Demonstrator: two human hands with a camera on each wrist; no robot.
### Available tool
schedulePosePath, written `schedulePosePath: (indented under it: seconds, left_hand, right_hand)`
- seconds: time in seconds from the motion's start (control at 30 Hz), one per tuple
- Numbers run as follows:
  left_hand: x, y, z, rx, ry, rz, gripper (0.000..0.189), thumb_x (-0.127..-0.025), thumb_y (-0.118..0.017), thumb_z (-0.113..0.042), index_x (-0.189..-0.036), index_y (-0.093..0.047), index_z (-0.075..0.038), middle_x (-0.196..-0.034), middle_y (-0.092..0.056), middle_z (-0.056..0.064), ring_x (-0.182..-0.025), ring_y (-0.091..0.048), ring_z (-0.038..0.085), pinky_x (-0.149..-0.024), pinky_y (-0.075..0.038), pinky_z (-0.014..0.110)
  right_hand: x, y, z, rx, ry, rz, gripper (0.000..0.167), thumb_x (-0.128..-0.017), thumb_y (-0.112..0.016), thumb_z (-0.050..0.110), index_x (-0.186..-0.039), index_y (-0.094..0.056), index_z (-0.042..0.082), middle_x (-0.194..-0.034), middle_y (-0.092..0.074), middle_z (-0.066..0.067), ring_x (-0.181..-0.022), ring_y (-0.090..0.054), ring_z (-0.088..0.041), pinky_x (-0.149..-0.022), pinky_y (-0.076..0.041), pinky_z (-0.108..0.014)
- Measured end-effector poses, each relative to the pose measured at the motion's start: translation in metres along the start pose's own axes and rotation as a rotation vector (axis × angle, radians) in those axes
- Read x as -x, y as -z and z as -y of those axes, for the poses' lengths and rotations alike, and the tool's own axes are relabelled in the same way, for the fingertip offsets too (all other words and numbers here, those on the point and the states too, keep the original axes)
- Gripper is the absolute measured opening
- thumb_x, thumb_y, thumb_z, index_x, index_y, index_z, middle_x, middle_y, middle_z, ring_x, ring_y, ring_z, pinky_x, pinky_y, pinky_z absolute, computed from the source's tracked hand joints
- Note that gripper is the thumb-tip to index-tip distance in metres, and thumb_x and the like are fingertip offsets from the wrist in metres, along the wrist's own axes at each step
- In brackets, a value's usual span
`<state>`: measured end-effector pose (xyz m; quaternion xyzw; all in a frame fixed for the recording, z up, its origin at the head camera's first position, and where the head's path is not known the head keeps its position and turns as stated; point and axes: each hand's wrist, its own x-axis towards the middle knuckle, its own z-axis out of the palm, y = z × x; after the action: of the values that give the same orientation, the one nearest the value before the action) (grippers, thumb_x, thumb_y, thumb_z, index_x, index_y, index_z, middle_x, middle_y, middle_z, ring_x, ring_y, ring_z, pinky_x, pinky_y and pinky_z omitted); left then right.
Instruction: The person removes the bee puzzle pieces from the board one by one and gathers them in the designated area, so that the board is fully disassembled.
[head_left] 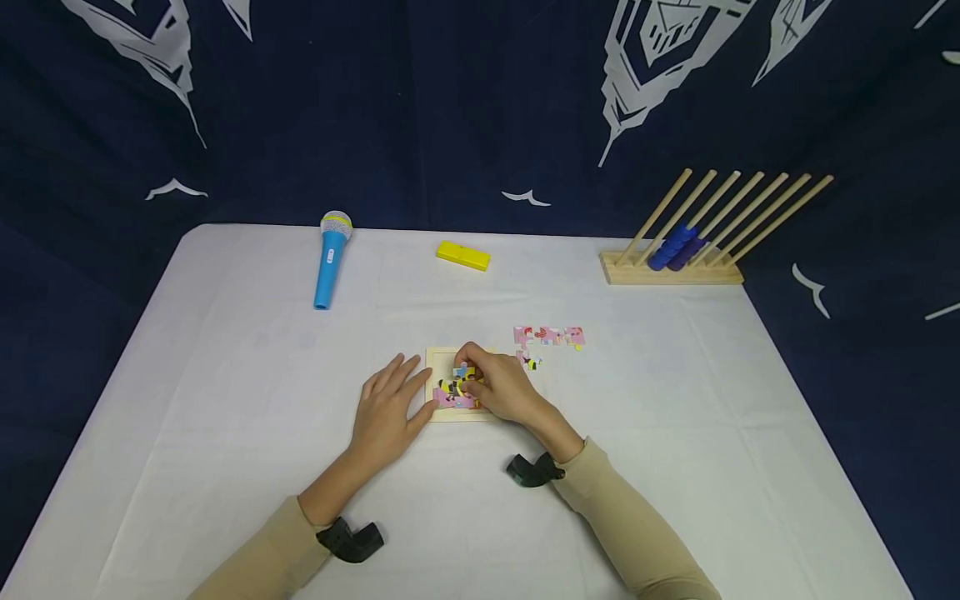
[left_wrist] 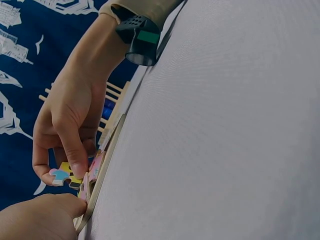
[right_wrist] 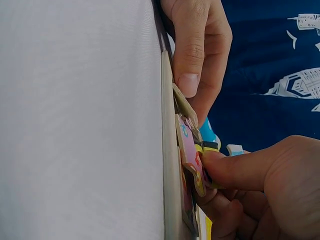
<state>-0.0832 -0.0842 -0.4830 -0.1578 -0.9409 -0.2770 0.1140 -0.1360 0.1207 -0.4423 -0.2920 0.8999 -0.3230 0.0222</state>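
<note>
A shallow wooden puzzle tray (head_left: 459,417) lies in the middle of the table, with pink and yellow jigsaw pieces (head_left: 447,400) along its near side. My right hand (head_left: 512,387) is over the tray and pinches a blue-and-yellow jigsaw piece (left_wrist: 61,175) between thumb and fingers. My left hand (head_left: 384,419) lies at the tray's left edge, fingers spread, thumb at the lower left corner. In the right wrist view, the left thumb (right_wrist: 188,82) is right at a tilted piece on the tray's rim. The right fingers hide part of the tray.
Loose pink jigsaw pieces (head_left: 550,336) lie right of the tray, beside a bee-patterned piece (head_left: 529,362). Farther back are a blue toy microphone (head_left: 328,267), a yellow block (head_left: 462,256) and a wooden peg rack (head_left: 675,273) with blue and purple beads.
</note>
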Motion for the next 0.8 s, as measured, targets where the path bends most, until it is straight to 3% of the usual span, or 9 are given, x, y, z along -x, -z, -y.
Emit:
schedulePosePath:
  seconds: [0.5, 0.8]
  left_hand:
    - [0.0003, -0.0009, 0.0007, 0.006, 0.000, -0.005, 0.048, -0.088, -0.071, -0.031, -0.128, -0.063, -0.006, -0.144, -0.052, 0.015, -0.141, -0.038, 0.035, -0.108, -0.030, 0.055]
    - [-0.0004, -0.0019, 0.0015, 0.004, -0.008, -0.006, 0.046, -0.088, -0.071, -0.029, -0.128, -0.064, -0.006, -0.143, -0.053, 0.016, -0.140, -0.038, 0.036, -0.108, -0.031, 0.054]
  right_hand:
    - [-0.0008, 0.0008, 0.0006, 0.032, 0.063, 0.004, 0.025, -0.087, -0.068, 0.002, -0.105, -0.053, 0.011, -0.056, -0.040, 0.007, -0.050, -0.033, -0.005, -0.052, -0.026, -0.020]
    - [-0.0013, 0.0016, -0.0011, -0.017, 0.084, -0.009, 0.024, -0.089, -0.066, 0.000, -0.106, -0.051, 0.009, -0.058, -0.049, 0.003, -0.052, -0.040, -0.006, -0.052, -0.032, -0.019]
